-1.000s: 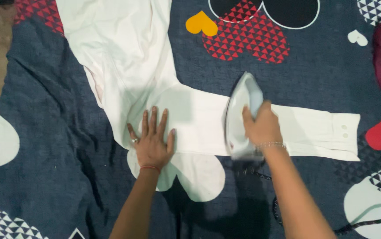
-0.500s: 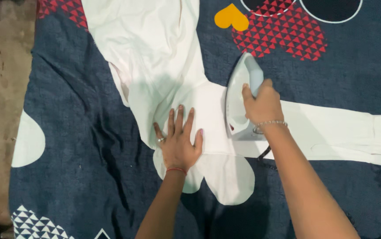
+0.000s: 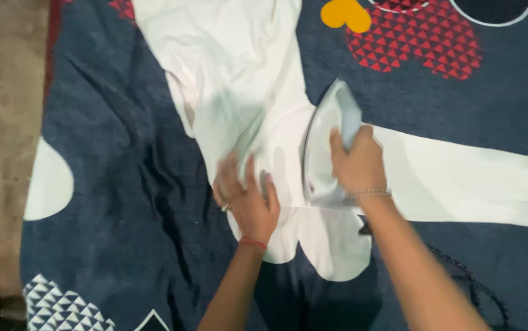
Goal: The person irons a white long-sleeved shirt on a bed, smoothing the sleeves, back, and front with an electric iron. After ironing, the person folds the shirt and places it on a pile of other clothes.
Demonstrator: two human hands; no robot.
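A dark blue blanket [image 3: 123, 184] with heart prints covers the floor beneath us, bare floor [image 3: 0, 122] at its left edge. Our left hand [image 3: 248, 199] presses flat, fingers spread, on the white shirt [image 3: 239, 79], and just to its right our right hand [image 3: 356, 165] is clamped around the handle of the white iron [image 3: 328, 141]. The iron rests where the sleeve [image 3: 460, 181] meets the shirt's body, which spreads away above.

left hand [image 3: 248, 199]: motion-blurred, finger edges unclear
iron [image 3: 325, 150]: handle hidden under right hand [image 3: 356, 164], soleplate not visible
shirt [image 3: 239, 79]: body cut off at top edge; sleeve cuff cut off at right edge
cord [image 3: 460, 276]: dark, blurred, lower right, end out of frame
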